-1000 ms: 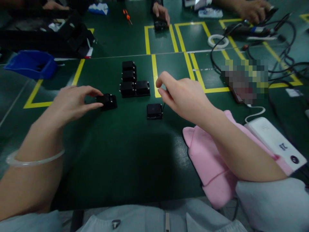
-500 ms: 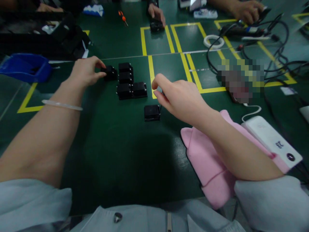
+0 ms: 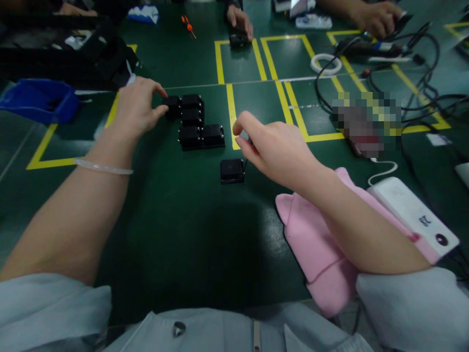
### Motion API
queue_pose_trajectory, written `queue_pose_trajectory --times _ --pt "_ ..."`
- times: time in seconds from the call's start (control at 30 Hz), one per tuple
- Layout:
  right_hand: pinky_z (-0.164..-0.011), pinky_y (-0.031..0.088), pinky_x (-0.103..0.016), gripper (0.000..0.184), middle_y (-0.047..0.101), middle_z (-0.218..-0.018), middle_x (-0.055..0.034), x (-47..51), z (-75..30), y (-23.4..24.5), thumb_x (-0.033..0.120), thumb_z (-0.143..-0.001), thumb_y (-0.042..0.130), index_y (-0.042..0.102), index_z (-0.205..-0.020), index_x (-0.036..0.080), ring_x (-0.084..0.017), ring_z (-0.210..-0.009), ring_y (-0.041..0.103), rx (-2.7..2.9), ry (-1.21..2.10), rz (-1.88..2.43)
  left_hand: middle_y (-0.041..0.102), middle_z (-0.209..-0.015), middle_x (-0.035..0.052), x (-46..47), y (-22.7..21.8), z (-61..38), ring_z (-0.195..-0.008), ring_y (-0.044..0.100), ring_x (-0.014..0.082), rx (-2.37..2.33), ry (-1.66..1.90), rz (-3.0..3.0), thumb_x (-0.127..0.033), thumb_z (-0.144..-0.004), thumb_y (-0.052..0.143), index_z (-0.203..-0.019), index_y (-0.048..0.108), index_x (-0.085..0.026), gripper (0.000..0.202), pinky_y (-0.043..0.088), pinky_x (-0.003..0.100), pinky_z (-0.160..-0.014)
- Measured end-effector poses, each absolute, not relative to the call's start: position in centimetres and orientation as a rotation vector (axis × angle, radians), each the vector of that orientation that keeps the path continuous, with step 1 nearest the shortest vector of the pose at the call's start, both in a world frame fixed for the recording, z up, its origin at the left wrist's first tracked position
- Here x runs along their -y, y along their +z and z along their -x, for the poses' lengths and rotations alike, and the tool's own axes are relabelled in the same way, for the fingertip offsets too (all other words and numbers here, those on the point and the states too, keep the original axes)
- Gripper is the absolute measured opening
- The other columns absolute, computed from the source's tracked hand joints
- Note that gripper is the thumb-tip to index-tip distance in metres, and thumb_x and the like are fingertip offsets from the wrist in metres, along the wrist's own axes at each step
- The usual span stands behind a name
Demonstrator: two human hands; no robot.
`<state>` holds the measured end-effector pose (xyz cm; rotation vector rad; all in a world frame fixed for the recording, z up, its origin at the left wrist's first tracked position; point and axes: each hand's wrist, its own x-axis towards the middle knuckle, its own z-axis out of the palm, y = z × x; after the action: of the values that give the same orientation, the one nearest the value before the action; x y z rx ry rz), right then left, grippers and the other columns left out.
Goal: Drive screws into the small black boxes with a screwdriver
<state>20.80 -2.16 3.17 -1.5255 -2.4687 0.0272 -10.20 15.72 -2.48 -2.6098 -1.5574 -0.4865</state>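
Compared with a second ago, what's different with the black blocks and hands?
The left hand carried its small black rectangular block forward and slightly right, beside the farthest of four grouped black rectangular blocks, and still pinches it. The right hand, the lone black rectangular block near it and those four stayed put.

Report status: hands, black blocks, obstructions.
Left hand pinching leftmost block, beside the group. Right hand curled by lone block, apparently holding something thin. Pink cloth lies below right forearm.
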Motion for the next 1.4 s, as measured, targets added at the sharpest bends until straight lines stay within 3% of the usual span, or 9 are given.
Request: queue_pose_trajectory --times 0.2,0.37,0.43,0.57,0.83,0.97,1.1,1.4 --pt "-0.066 0.040 -0.028 0.034 0.066 -0.080 -0.0023 2.2 -20.8 3.2 0.035 -0.099 0.030 0.052 -0.118 0.019 -0.017 -0.071 0.063 2.463 -0.009 1.527 0.060 -0.126 0.0049 -5.1 -1.2 3.7 -0.118 0.056 0.0203 1.312 -0.755 2.964 -0.049 -0.096 0.050 -0.116 0.058 -0.018 0.038 0.044 0.036 -0.103" --pt "-0.064 0.039 -0.028 0.034 0.066 -0.078 -0.0026 2.2 -20.7 3.2 0.034 -0.098 0.031 0.053 -0.119 0.018 -0.018 -0.070 0.063 2.465 -0.003 1.536 0.058 -0.132 0.0086 -0.6 -3.7 0.5 -0.122 0.054 0.0275 1.219 -0.529 3.172 -0.053 -0.089 0.058 -0.133 0.050 -0.020 0.056 0.043 0.042 -0.103" --pt "-0.063 0.039 -0.028 0.033 0.066 -0.078 -0.0026 2.3 -20.6 3.2 0.034 -0.098 0.032 0.053 -0.119 0.018 -0.018 -0.069 0.063 2.459 0.002 1.537 0.059 -0.130 0.0097 -0.2 -4.6 0.2 -0.120 0.055 0.0276 1.217 -0.475 3.158 -0.050 -0.091 0.056 -0.135 0.048 -0.020 0.054 0.042 0.043 -0.102" --pt "-0.063 0.039 -0.028 0.033 0.066 -0.078 -0.0023 2.3 -20.5 3.1 0.034 -0.098 0.031 0.053 -0.119 0.019 -0.018 -0.069 0.063 2.455 0.007 1.520 0.061 -0.126 0.0102 -0.1 -5.1 0.3 -0.117 0.057 0.0268 1.227 -0.449 3.135 -0.041 -0.095 0.051 -0.136 0.049 -0.020 0.046 0.042 0.043 -0.100" --pt "-0.061 0.035 -0.025 0.035 0.065 -0.076 -0.0016 2.4 -20.5 3.0 0.036 -0.099 0.029 0.053 -0.119 0.019 -0.017 -0.067 0.062 2.460 -0.005 1.496 0.060 -0.129 0.0104 -0.1 -4.4 0.8 -0.121 0.053 0.0273 1.205 -0.442 3.148 -0.045 -0.097 0.045 -0.136 0.050 -0.018 0.048 0.038 0.044 -0.105" --pt "-0.063 0.035 -0.026 0.038 0.066 -0.078 -0.0025 2.4 -20.6 2.9 0.038 -0.099 0.026 0.053 -0.118 0.019 -0.018 -0.069 0.063 2.461 -0.016 1.505 0.057 -0.134 0.0074 -1.6 -3.8 0.3 -0.127 0.048 0.0268 1.207 -0.528 3.016 -0.043 -0.101 0.030 -0.133 0.055 -0.022 0.045 0.027 0.048 -0.115" --pt "-0.064 0.035 -0.026 0.038 0.067 -0.080 -0.0034 2.5 -20.6 2.9 0.037 -0.099 0.024 0.051 -0.119 0.019 -0.018 -0.071 0.063 2.474 -0.018 1.521 0.060 -0.131 0.0044 -3.9 -3.9 -0.3 -0.132 0.045 0.0262 1.227 -0.479 2.831 -0.046 -0.100 0.028 -0.126 0.059 -0.029 0.043 0.013 0.052 -0.121" --pt "-0.063 0.036 -0.027 0.035 0.067 -0.081 -0.0043 2.5 -20.5 3.1 0.035 -0.098 0.028 0.051 -0.120 0.020 -0.019 -0.070 0.063 2.476 -0.012 1.526 0.060 -0.133 0.0067 -4.9 -4.2 1.8 -0.127 0.051 0.0277 1.313 -0.387 2.755 -0.050 -0.100 0.030 -0.127 0.059 -0.025 0.047 0.019 0.053 -0.118"
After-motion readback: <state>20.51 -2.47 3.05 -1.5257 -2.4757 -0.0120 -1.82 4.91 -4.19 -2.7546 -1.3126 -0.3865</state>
